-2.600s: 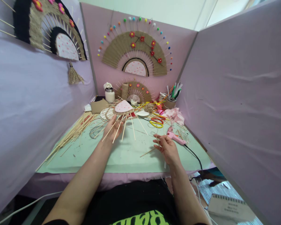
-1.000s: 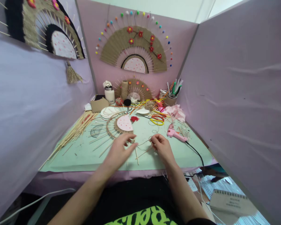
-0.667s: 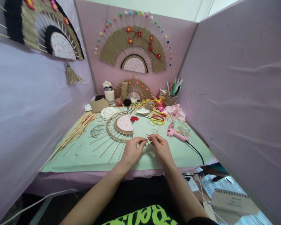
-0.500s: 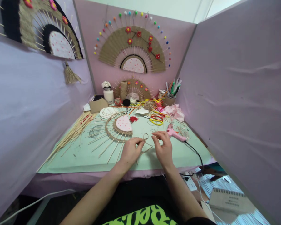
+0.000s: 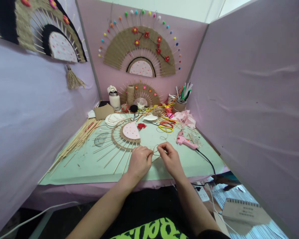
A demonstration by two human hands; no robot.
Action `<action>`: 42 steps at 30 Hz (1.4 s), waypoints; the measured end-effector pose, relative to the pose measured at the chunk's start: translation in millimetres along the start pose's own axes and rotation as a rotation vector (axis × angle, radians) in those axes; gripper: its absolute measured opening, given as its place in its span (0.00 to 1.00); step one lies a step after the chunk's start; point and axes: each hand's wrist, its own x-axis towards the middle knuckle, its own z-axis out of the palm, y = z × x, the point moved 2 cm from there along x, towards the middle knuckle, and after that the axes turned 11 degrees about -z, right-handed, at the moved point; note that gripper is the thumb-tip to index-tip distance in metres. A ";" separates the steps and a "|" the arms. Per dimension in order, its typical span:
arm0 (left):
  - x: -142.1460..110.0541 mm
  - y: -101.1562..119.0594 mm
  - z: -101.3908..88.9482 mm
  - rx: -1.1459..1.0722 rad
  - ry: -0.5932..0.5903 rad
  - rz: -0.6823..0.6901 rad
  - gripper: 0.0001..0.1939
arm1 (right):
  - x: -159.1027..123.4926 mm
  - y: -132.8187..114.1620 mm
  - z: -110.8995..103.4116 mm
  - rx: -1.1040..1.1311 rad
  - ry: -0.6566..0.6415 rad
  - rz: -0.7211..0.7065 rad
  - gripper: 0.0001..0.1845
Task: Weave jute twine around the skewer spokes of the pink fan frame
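Note:
Between my hands runs a thin brown length of twine (image 5: 155, 153), bent into a small loop. My left hand (image 5: 140, 161) pinches it between thumb and forefinger at the front middle of the table. A short way to the right, my right hand (image 5: 169, 159) has its thumb and forefinger pressed together on the twine by the loop. Just beyond my left hand lies a half-round fan (image 5: 131, 130) with a pink dotted centre, a twine-covered band and thin sticks spreading out towards the front left. Its lower right sticks are partly hidden behind my left hand.
A pink glue gun (image 5: 185, 141) lies to the right, its black cord (image 5: 209, 161) running off the table edge. Behind are scissors (image 5: 166, 126), a twine ball (image 5: 157, 110), a white bottle (image 5: 114, 99) and a tool pot (image 5: 179, 105). Loose sticks (image 5: 76, 142) cover the left side.
My right hand has moved left and slightly down, closing its fingers on the twine. My left hand stays nearly in place, still pinching. The view has shifted slightly.

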 end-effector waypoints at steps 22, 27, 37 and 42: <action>-4.3 -0.4 6.0 -0.079 -0.049 -0.004 0.14 | -99.1 -34.1 -173.2 -0.576 -0.575 0.266 0.11; -9.0 6.5 2.8 -0.102 -0.202 0.103 0.18 | -53.9 -43.5 -123.1 -0.508 -0.509 0.256 0.13; -28.3 22.3 -28.5 -0.199 -0.452 0.330 0.17 | 60.3 -8.4 5.9 -0.054 -0.266 0.050 0.09; -33.8 22.5 -38.0 -0.236 -0.481 0.354 0.17 | 107.0 37.0 70.6 0.088 -0.211 0.321 0.09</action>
